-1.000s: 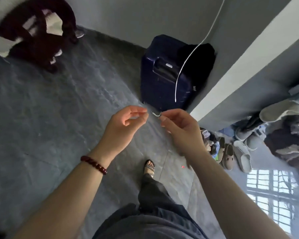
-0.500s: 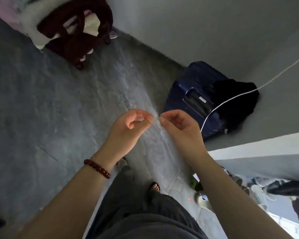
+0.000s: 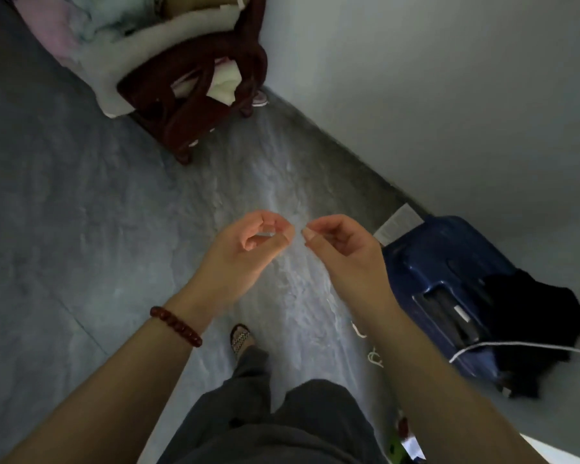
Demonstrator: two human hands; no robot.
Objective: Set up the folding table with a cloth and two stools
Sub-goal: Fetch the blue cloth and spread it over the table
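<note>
Small pale scrap (image 3: 266, 234) pinched between curled fingers and thumb of the left hand (image 3: 248, 244). Right hand (image 3: 337, 244) alongside, tips almost touching, thumb pressed to forefinger, its contents too small to tell. Both raised just beside a dark blue hard-shell suitcase (image 3: 449, 296) set against the pale wall (image 3: 449, 95) on a grey tiled floor (image 3: 81, 229), with a black garment (image 3: 533, 316) and thin white cable (image 3: 516, 344) across it. Farther along that wall from the suitcase, a dark red wooden chair (image 3: 188, 105) heaped with pale bedding (image 3: 131, 38). No folding table, cloth or stools in view. Setup seemingly not yet begun. Next, probably: shedding the scrap, then fetching the table.
</note>
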